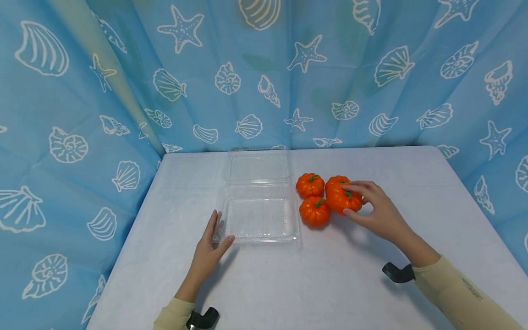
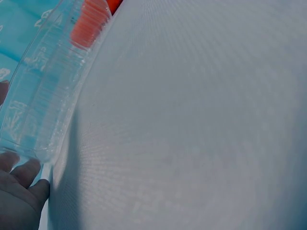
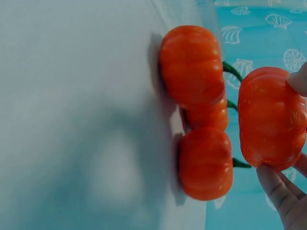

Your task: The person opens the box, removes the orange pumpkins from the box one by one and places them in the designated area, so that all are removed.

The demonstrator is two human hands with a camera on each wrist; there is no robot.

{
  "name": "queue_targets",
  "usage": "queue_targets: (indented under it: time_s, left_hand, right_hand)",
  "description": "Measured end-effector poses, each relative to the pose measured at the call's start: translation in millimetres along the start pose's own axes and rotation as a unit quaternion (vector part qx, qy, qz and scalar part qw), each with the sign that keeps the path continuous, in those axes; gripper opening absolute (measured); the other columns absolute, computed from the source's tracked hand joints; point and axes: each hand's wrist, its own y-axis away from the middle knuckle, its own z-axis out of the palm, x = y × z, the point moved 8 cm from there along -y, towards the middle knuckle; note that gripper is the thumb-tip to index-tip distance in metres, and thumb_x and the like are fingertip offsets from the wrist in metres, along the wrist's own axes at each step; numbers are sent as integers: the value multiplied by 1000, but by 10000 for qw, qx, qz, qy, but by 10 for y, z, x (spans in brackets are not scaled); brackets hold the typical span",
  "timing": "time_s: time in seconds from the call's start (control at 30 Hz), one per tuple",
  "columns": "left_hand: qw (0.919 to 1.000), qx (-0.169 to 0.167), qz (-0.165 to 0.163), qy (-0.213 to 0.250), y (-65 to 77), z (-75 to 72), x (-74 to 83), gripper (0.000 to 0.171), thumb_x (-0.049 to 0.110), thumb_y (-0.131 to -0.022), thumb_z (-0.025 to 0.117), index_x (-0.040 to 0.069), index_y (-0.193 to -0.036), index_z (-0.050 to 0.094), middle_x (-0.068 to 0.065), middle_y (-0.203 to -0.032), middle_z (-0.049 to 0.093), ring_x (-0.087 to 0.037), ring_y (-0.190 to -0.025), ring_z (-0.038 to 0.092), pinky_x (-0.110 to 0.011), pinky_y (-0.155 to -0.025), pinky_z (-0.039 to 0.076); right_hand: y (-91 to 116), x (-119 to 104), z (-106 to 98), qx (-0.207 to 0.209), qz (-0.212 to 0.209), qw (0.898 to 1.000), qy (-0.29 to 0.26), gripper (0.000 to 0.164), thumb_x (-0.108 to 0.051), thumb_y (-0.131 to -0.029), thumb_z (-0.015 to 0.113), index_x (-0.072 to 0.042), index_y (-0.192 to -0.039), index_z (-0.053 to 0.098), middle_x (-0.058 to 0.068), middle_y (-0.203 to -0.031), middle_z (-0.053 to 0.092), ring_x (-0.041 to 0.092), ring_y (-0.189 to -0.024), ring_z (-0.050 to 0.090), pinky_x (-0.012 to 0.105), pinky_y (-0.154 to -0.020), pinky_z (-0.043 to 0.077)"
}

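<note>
My right hand point(image 1: 377, 208) holds a small orange pumpkin point(image 3: 272, 118) between thumb and fingers, raised off the table. Three similar pumpkins stand close together beneath and beside it: one at the back left point(image 1: 310, 185), one in front point(image 1: 315, 212), and one partly hidden behind the held pumpkin point(image 1: 337, 180). Each visible stem is green. To their left lies a clear plastic clamshell container point(image 1: 257, 239), its lid point(image 1: 257, 167) folded back toward the curtain. My left hand point(image 1: 208, 250) is spread around the container's front left corner, fingers along the left side and thumb at the front edge.
A white cloth covers the table point(image 1: 297, 293). Its far edge meets a blue curtain point(image 1: 264, 68) with white shell and starfish prints, which also hangs along the sides. Dark wrist mounts point(image 1: 398, 272) sit at both sleeves.
</note>
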Motion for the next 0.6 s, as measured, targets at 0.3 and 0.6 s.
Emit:
queue_targets:
  time_s: [0.3,0.6]
  left_hand:
    - [10000,24,5,-70,1,6,3,91,31,-96,72,15,-165,15,-5,-167,26,-30,-153,23,-54,-122,21]
    - [9999,57,57,-98,-1,0,16,90,29,-96,71,14,-165,15,-7,-167,25,-32,-153,23,-55,-122,21]
  right_hand:
    - [176,145,24,-158,242,9996,50,54,-21,-86,82,-15,-135,62,15,-141,50,26,-106,52,51,-79,56]
    - [270,253,134,-360,317,9988,23,54,-20,-85,83,-15,-135,62,16,-142,49,28,-108,52,52,-81,57]
